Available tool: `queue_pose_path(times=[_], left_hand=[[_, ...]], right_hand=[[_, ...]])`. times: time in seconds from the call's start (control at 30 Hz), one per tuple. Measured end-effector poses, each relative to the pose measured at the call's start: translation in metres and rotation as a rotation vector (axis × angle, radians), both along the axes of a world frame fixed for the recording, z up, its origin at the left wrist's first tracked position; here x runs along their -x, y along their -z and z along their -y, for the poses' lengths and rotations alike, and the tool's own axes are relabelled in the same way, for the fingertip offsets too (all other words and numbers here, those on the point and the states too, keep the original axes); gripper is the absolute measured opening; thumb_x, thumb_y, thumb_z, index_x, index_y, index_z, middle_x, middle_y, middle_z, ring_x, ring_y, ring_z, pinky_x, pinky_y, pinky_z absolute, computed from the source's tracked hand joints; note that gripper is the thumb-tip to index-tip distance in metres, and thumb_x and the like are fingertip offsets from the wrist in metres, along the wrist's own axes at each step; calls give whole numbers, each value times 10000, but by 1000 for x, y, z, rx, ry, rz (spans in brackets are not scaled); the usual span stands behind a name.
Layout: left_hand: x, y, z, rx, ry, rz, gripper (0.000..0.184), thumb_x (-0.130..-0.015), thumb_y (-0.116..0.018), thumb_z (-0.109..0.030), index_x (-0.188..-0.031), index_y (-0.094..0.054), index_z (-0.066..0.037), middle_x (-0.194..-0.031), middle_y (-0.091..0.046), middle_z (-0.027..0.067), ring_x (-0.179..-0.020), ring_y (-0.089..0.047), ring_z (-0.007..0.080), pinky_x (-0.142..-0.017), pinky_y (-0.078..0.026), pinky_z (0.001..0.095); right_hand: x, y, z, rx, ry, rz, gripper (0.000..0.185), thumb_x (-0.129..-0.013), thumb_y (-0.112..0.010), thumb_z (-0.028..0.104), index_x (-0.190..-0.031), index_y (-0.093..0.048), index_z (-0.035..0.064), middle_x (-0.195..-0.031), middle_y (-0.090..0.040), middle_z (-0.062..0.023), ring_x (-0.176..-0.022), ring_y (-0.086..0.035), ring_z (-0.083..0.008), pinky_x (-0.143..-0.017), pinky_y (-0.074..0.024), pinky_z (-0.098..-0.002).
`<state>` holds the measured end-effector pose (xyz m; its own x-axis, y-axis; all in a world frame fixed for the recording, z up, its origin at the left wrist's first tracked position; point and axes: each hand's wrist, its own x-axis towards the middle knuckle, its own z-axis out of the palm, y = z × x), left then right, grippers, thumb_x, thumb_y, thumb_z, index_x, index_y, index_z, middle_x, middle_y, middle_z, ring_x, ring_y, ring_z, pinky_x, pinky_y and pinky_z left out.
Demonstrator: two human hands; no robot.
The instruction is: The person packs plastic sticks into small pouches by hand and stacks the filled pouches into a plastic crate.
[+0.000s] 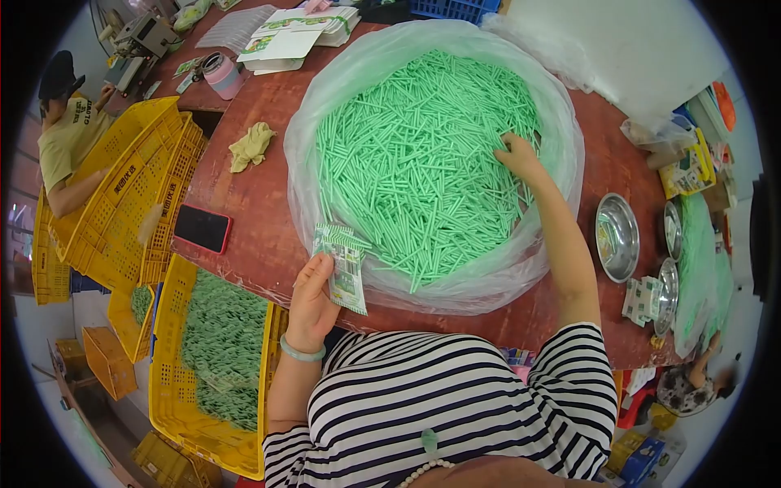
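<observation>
One co-worker in a dark cap (73,138) at far left, arm reaching into a stack of yellow perforated crates. Next, a yellow plastic crate (163,374) beside the table (264,191), loaded with a deep mass of small green-and-white pieces (221,350) (probably filled packets; too fine to confirm). If so, this is the finished portion, and a large one; count not readable.

On the table: black phone with a red edge (203,228), then a crumpled yellow cloth (252,147).

Left hand (311,297): partly closed, thumb and fingers pinching a green-and-white printed packet (348,276) at its left edge. Packet is tilted, near the bag's lower left rim. Several green sticks lie at its upper end; how many are inside, cannot tell. This unit judged unfinished, no sealed top observed.

Centre: large translucent plastic bag (303,163), mouth wide open, holding a broad heap of thin pale-green sticks (423,146). Loose portion judged considerable.

Right hand (521,159): fingers curled, thumb close to the index finger, at the heap's right side. Whether a stick is gripped, cannot tell.

Right of the bag: a round shiny metal bowl (618,237), then small printed packets (642,300) by a smaller metal bowl (667,294); contents unknown.
</observation>
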<state>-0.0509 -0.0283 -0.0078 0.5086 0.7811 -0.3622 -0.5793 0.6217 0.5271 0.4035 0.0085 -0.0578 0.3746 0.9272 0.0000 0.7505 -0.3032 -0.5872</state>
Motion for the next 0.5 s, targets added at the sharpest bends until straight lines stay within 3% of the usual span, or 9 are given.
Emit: queue_pose_path(times=[0.03,0.1,0.17,0.23,0.27,0.33,0.47,0.5], left_hand=[[0,0,0,-3,0,-13,200,-949,-494,-127,-1100,-580,-29,-1069,-633,47,-968,-601,134,-860,-482,291],[2,0,0,-4,-2,-32,191,-947,-494,-118,-1091,-584,-31,-1059,-635,44,-959,-603,131,-854,-484,288],[3,1,0,-17,4,-22,185,-944,-499,-117,-1082,-587,-31,-1054,-638,41,-950,-605,129,-848,-486,283],[2,0,0,-4,-2,-35,185,-943,-501,-116,-1084,-585,-31,-1056,-637,41,-952,-604,129,-850,-485,286],[0,-1,-1,6,-10,-44,186,-942,-504,-116,-1086,-584,-30,-1059,-636,41,-955,-603,129,-852,-484,288],[-4,-5,0,1,-7,-35,190,-939,-508,-115,-1093,-581,-30,-1061,-634,40,-957,-601,127,-853,-483,290],[-6,-3,0,-7,14,-11,206,-935,-516,-111,-1115,-572,-27,-1067,-631,37,-960,-593,122,-854,-479,290],[-6,-3,0,-5,12,-13,206,-935,-516,-111,-1115,-572,-27,-1067,-631,37,-960,-593,122,-854,-479,290]], right_hand=[[1,-8,2,1,0,-1,371,-729,-712,241,-939,-604,-44,-831,-635,-129,-754,-594,-222,-683,-455,-325],[5,-22,4,92,97,-351,323,-727,-693,205,-927,-618,-38,-807,-629,-86,-719,-578,-167,-656,-447,-298],[0,-21,1,174,92,-427,319,-725,-679,193,-946,-628,-32,-809,-626,-56,-726,-569,-130,-653,-444,-272],[-11,2,-4,98,-25,-52,341,-725,-667,189,-968,-622,-46,-812,-630,-90,-749,-585,-173,-678,-458,-302],[-8,1,-5,98,-26,-53,341,-725,-667,189,-968,-622,-46,-812,-630,-90,-749,-585,-173,-678,-458,-302],[-1,-2,-10,137,7,26,353,-707,-670,178,-976,-614,-43,-890,-635,-206,-848,-614,-320,-775,-471,-382],[0,5,-6,72,-13,-69,357,-706,-650,147,-1007,-603,-38,-908,-628,-223,-876,-609,-352,-803,-466,-399],[-1,13,-7,13,-52,77,346,-712,-644,151,-1000,-603,-35,-876,-626,-201,-824,-602,-314,-768,-467,-385]])
